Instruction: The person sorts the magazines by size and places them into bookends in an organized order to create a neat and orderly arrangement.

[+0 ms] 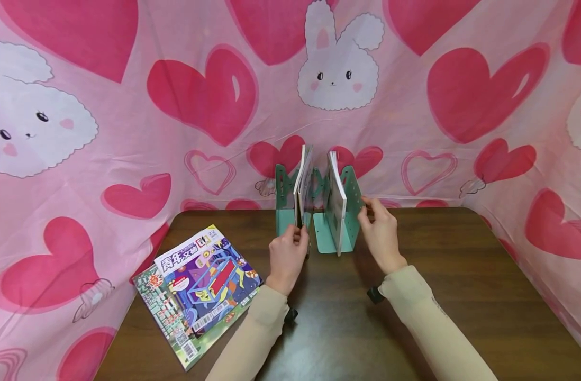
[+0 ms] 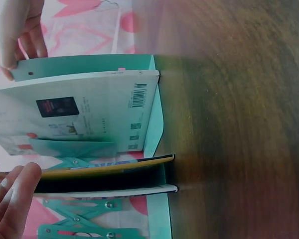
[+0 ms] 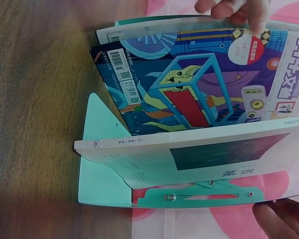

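A teal expandable metal bookend [image 1: 325, 241] stands on the table with magazines upright in it. My left hand [image 1: 288, 256] pinches the top edge of a purple-covered magazine [image 3: 189, 84] on the left side. A white-edged magazine [image 2: 124, 191] stands beside that one. With its thumb and fingers, my right hand [image 1: 381, 233] grips the outer edge of the bookend's right end plate [image 1: 353, 206]. A thicker pale magazine [image 2: 89, 109] leans near that plate, and a gap separates it from the left pair. The bookend's crossed lattice [image 2: 82, 219] shows between the end plates.
Two magazines lie stacked flat at the table's left: a purple one [image 1: 219, 280] on top of a larger green one [image 1: 164, 312]. A pink curtain [image 1: 271, 121] with hearts and rabbits hangs behind the brown table [image 1: 462, 296] and along its sides.
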`<state>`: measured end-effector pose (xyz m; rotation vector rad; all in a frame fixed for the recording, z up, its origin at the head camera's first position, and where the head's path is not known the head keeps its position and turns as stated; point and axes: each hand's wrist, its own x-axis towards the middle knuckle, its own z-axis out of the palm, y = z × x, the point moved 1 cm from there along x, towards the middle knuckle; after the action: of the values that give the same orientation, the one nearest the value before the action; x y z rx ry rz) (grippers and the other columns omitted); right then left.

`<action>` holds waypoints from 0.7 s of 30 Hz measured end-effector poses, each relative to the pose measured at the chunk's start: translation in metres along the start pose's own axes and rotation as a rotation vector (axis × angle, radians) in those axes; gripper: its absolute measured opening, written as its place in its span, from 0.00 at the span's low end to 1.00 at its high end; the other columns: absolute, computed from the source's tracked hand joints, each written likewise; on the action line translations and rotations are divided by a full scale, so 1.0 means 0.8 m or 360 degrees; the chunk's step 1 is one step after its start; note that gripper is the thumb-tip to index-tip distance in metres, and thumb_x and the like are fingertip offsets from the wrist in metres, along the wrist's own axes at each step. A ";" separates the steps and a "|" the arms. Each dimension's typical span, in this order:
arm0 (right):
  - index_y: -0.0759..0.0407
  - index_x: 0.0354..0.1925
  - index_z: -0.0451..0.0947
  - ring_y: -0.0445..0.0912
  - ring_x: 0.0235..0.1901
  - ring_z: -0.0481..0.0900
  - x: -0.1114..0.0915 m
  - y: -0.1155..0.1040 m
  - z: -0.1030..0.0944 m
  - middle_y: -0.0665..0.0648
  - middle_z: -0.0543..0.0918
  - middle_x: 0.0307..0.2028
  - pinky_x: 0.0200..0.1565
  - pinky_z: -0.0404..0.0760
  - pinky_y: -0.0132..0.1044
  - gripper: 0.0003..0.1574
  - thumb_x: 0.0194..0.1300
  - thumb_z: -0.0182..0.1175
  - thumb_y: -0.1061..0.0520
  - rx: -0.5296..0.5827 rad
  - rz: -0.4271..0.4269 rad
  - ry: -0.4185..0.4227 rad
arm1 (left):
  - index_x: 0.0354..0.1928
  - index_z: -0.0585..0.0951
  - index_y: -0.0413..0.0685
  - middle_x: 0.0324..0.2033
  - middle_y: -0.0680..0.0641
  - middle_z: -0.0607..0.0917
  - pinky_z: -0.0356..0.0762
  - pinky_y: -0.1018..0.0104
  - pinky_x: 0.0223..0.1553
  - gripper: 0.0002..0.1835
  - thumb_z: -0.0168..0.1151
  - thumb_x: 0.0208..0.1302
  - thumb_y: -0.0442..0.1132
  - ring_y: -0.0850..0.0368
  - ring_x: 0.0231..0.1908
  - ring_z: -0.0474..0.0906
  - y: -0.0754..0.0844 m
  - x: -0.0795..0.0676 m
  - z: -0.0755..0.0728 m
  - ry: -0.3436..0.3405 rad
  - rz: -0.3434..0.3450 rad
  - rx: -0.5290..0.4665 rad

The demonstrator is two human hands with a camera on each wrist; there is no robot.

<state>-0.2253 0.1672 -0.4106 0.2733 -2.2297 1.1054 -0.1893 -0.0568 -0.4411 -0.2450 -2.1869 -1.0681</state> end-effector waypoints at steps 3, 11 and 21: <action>0.71 0.55 0.80 0.59 0.41 0.87 0.000 0.001 0.000 0.69 0.87 0.51 0.46 0.87 0.54 0.15 0.72 0.58 0.69 0.0003 0.0002 -0.0003 | 0.30 0.84 0.42 0.23 0.48 0.89 0.84 0.62 0.26 0.10 0.65 0.71 0.38 0.59 0.23 0.86 -0.002 -0.001 -0.005 -0.0003 0.0016 0.0050; 0.71 0.55 0.80 0.59 0.41 0.87 0.000 0.002 -0.003 0.68 0.87 0.52 0.46 0.86 0.53 0.15 0.71 0.59 0.69 -0.0007 -0.0008 0.0012 | 0.33 0.86 0.42 0.24 0.47 0.88 0.84 0.57 0.26 0.09 0.65 0.72 0.38 0.54 0.21 0.83 -0.014 -0.001 -0.032 -0.0127 -0.0069 0.0149; 0.71 0.54 0.81 0.58 0.40 0.87 0.001 0.000 -0.002 0.68 0.87 0.52 0.46 0.87 0.53 0.14 0.71 0.59 0.69 -0.0005 -0.0038 0.0019 | 0.38 0.87 0.40 0.29 0.45 0.89 0.84 0.54 0.33 0.07 0.69 0.68 0.39 0.51 0.28 0.84 -0.046 -0.006 -0.094 -0.0342 -0.0442 0.0289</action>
<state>-0.2252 0.1682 -0.4096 0.2904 -2.2121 1.0881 -0.1645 -0.1372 -0.4349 0.0295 -2.5503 -1.0185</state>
